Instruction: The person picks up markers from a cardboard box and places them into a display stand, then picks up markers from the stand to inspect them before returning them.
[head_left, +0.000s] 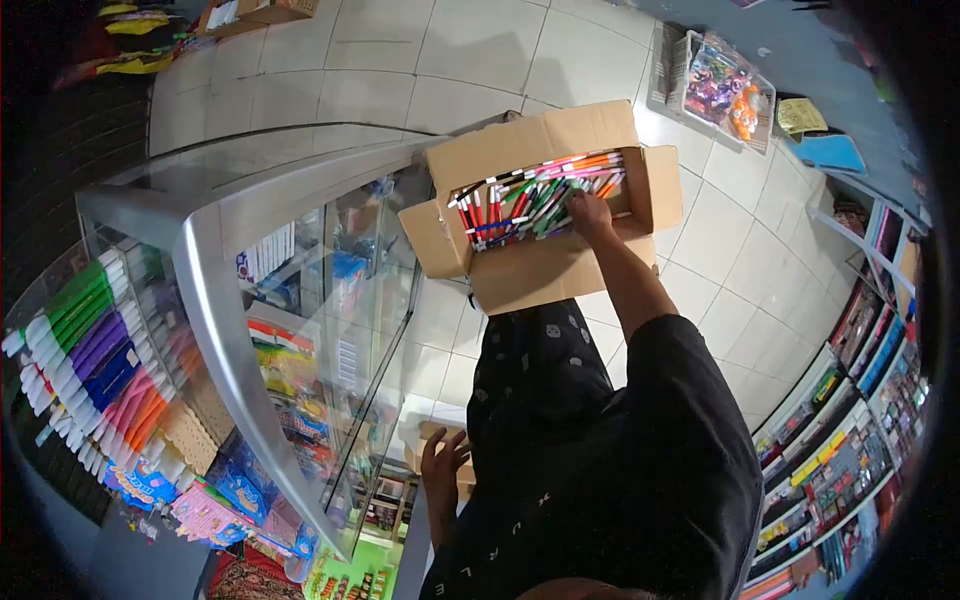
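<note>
An open cardboard box with its flaps folded out holds a heap of capped markers in red, green, blue, pink and orange. Reaching into it from the right, my right hand has its fingers closed among green markers near the middle of the heap; its fingertips are partly hidden. My left hand hangs low beside my left leg, next to the glass case, with fingers apart and nothing in them.
To the left stands a glass display case with a metal frame and rows of coloured markers on top. A plastic basket of wrapped items sits on the tiled floor. Stocked shelves line the right side.
</note>
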